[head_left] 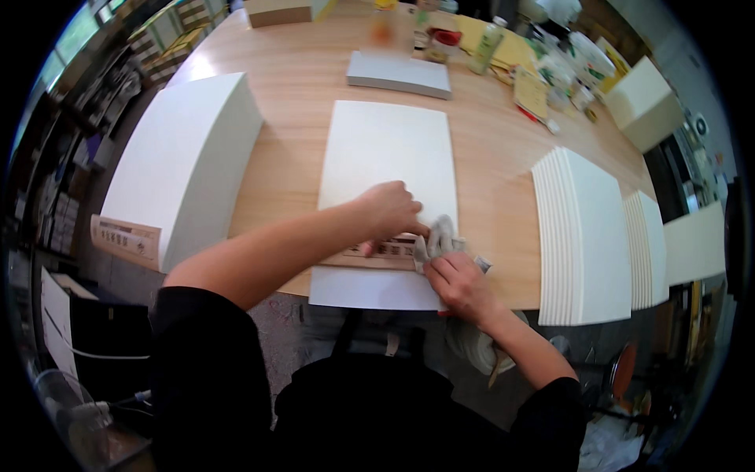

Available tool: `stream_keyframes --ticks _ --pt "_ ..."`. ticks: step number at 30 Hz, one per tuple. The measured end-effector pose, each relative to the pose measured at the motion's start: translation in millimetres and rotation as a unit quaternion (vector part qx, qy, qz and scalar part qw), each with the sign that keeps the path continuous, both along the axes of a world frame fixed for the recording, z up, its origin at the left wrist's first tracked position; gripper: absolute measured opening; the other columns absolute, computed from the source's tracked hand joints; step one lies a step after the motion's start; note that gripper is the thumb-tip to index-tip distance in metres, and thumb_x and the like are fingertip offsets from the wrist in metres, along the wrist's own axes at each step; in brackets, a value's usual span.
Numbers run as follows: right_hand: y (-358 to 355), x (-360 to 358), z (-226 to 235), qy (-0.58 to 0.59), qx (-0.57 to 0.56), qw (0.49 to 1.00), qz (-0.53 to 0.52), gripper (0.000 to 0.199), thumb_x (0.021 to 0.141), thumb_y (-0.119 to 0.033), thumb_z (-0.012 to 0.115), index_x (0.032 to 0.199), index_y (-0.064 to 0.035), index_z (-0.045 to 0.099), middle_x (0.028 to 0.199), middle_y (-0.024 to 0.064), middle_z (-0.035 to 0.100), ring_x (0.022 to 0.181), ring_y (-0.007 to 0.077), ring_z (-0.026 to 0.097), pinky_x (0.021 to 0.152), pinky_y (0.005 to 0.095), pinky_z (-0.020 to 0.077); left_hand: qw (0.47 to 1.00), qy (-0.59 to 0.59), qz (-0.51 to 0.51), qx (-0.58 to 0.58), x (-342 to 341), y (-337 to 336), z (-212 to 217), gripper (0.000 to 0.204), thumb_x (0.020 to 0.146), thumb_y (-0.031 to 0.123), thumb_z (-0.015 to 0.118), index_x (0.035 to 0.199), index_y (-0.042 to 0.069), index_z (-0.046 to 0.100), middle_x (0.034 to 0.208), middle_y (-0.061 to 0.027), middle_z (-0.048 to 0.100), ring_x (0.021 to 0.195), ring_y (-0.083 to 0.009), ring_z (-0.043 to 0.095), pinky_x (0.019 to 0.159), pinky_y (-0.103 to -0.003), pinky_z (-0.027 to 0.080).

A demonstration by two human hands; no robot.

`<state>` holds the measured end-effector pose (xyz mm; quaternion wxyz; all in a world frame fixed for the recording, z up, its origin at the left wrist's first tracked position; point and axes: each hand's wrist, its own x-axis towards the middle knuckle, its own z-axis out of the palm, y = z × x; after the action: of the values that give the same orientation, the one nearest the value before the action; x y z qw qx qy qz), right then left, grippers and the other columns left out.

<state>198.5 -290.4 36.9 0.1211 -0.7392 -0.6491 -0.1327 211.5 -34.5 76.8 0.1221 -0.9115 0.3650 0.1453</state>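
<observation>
- Wooden table point(487, 157): tall white sheet stack point(185, 161) at left, fanned white boards point(586, 236) at right.
- White board point(389, 157) lies flat at centre, near edge overhanging the table.
- Left hand point(389, 211): pressed flat, fingers on the printed strip point(389, 253) at the board's near end.
- Right hand point(456, 283): clenched on a grey rag point(436, 238), touching the strip.

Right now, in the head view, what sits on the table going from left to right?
Tall white stack → white sheet under the left hand → right hand pressing a grey cloth → fanned white boards → smaller fanned stack.
</observation>
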Motion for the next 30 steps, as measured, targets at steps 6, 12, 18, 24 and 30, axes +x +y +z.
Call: stream_keyframes --ticks 6,12,18,24,30 --pt "148.2 -56.3 -26.6 0.065 -0.111 0.986 0.109 0.030 0.073 -0.027 0.076 0.089 -0.0025 0.067 0.095 0.0171 0.069 0.094 0.0344 0.069 0.090 0.0459 0.0532 0.995 0.000 0.070 -0.065 -1.2 6.0 -34.8 0.068 0.094 0.027 0.070 0.147 0.063 0.048 0.113 -0.0038 0.070 0.109 -0.0257 0.069 0.095 -0.042 0.051" --pt "169.3 -68.3 -29.3 0.118 -0.108 0.985 0.062 0.030 0.080 -0.012 0.063 0.105 0.0030 0.071 0.105 0.0211 0.071 0.106 0.0377 0.069 0.093 0.0518 0.0535 0.999 0.019 0.026 -0.010 7.8 -4.8 -7.9 0.113 0.064 0.029 0.097 0.155 0.061 0.038 0.118 -0.0041 0.067 0.112 -0.0269 0.068 0.095 -0.040 0.052" --pt "22.8 -10.2 -30.6 -0.025 -0.039 0.999 -0.014 0.018 0.081 -0.008 0.067 0.097 -0.0021 0.071 0.100 0.0126 0.068 0.095 0.0286 0.067 0.080 0.0423 0.0555 0.999 0.010 0.022 0.021 -5.3 -8.9 0.4 0.108 0.074 0.024 0.091 0.158 0.060 0.034 0.126 -0.0043 0.064 0.113 -0.0255 0.068 0.093 -0.038 0.050" --pt "-90.8 32.8 -11.5 0.061 -0.002 0.971 -0.233 0.011 0.088 -0.009 0.068 0.098 -0.0048 0.072 0.102 0.0143 0.069 0.101 0.0327 0.066 0.091 0.0451 0.0532 0.997 -0.061 0.054 0.012 -39.8 -9.1 -3.0 0.069 0.094 0.032 0.074 0.158 0.038 0.048 0.125 -0.0069 0.064 0.119 -0.0273 0.064 0.095 -0.040 0.049" --pt "-95.8 31.4 -44.6 0.223 0.210 0.897 -0.318 0.019 0.095 -0.014 0.070 0.108 -0.0022 0.075 0.106 0.0169 0.072 0.104 0.0348 0.069 0.094 0.0427 0.0543 0.929 -0.222 0.126 -0.267 -118.8 30.3 -47.7 0.028 0.096 0.030 0.068 0.122 0.021 0.069 0.118 -0.0077 0.067 0.114 -0.0269 0.066 0.104 -0.045 0.048"
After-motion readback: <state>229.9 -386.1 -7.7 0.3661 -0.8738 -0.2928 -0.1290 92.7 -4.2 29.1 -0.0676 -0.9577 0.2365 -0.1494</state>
